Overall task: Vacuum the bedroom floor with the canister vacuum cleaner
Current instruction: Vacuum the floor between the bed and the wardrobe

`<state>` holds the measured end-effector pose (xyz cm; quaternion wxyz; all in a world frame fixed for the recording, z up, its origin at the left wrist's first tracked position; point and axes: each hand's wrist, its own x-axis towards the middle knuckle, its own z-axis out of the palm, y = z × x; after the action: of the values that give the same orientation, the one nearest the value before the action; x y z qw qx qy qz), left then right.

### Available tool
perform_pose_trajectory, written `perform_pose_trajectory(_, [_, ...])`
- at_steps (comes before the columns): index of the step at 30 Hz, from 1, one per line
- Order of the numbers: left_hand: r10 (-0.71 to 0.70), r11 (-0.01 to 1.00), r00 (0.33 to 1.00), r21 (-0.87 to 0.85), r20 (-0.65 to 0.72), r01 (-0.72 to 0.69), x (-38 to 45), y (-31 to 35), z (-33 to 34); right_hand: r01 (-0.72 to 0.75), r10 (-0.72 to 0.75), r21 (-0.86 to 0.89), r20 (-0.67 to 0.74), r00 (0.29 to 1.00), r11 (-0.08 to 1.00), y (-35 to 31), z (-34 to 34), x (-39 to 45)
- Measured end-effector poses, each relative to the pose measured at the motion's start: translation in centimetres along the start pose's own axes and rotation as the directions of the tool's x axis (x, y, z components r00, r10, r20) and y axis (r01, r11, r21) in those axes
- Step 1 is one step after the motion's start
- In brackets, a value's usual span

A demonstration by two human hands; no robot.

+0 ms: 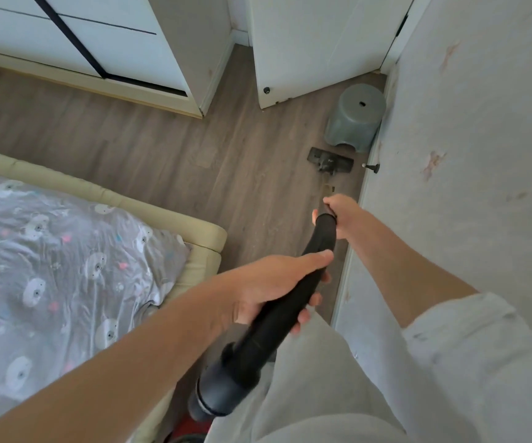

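The black vacuum handle [277,302] was gripped by both hands. The left hand [274,289] was wrapped around the curved grip near the body, its fingers [306,310] curled under the tube. The right hand [343,214] was closed around the far end of the handle, where the wand [328,188] was joined. The wand was blurred and only partly legible. The floor nozzle [330,161] was placed flat on the wooden floor [130,135], in the far right corner of the room, just beside the wall [482,123]. The hose cuff [216,388] hung below the left hand; the canister itself could not be identified with certainty.

Progress was judged as under way: the strip along the right wall was being worked. No visible difference was noted between cleaned and uncleaned boards, so the share completed could not be determined. The open floor between the bed [66,266] and the wardrobe [82,43] was taken as possibly outstanding.

A grey plastic stool [355,118] stood against the wall immediately beyond the nozzle and blocked the corner. A door stop [374,167] projected from the skirting just right of the nozzle. A white door [306,43] stood beyond the stool. The bed frame narrowed the passage on the left.
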<state>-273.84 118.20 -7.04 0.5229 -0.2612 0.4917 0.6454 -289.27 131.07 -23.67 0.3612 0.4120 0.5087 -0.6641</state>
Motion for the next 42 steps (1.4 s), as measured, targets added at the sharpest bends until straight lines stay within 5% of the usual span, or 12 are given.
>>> perform_pose_trajectory(9, [0.06, 0.987, 0.996, -0.148, -0.066, -0.07, 5.1, -1.6, 1.4, 0.026, -0.032, -0.157, -0.035, 0.999, 0.987, -1.4, -1.2, 3.3])
perform_pose_trajectory(20, [-0.003, 0.965, 0.965, -0.254, -0.264, -0.066, -9.4, -12.7, -1.0, -0.104, 0.128, -0.223, 0.096, 0.987, 0.969, 12.8, 6.5, -2.9])
perform_pose_trajectory(31, [0.104, 0.913, 0.97, -0.367, -0.218, -0.18, -1.9, -1.7, -6.0, -0.001, 0.041, -0.297, 0.129, 0.991, 0.955, 1.1, 14.4, 3.8])
perform_pose_trajectory(42, [0.08, 0.966, 0.996, -0.245, -0.045, -0.088, 3.1, 8.7, -7.3, -0.005, 0.013, -0.17, 0.045, 0.999, 0.986, -8.8, 11.9, 9.8])
